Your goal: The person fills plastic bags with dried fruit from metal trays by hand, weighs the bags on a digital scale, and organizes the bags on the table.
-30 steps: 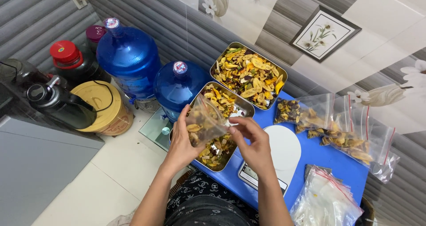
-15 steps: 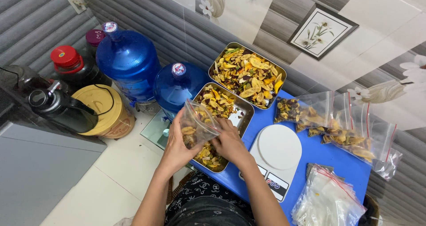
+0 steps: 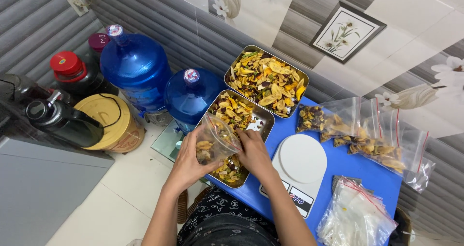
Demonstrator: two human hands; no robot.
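At the far left a dark kettle stands by a black jar with a red lid, and just right of them sits a round yellow tin, its lid shut. Behind the tin rises a large blue water jug, with a smaller blue jug to its right; both are capped. The left hand is clamped on a small clear bag, part-filled with dried fruit chips and held over the near end of the near tray. That steel tray holds mixed yellow, brown and dark chips, with bare metal showing at its right side. The right hand lies curled over the tray, touching the bag's right edge; its fingertips are hidden, so whether they pinch anything cannot be told. Farther away, a second tray is heaped full with the same mix. Both trays rest on a blue table. Right of the hands sits a white scale, its round plate bare. Beyond it lie filled clear bags of chips, and at the near right a pile of unfilled bags.
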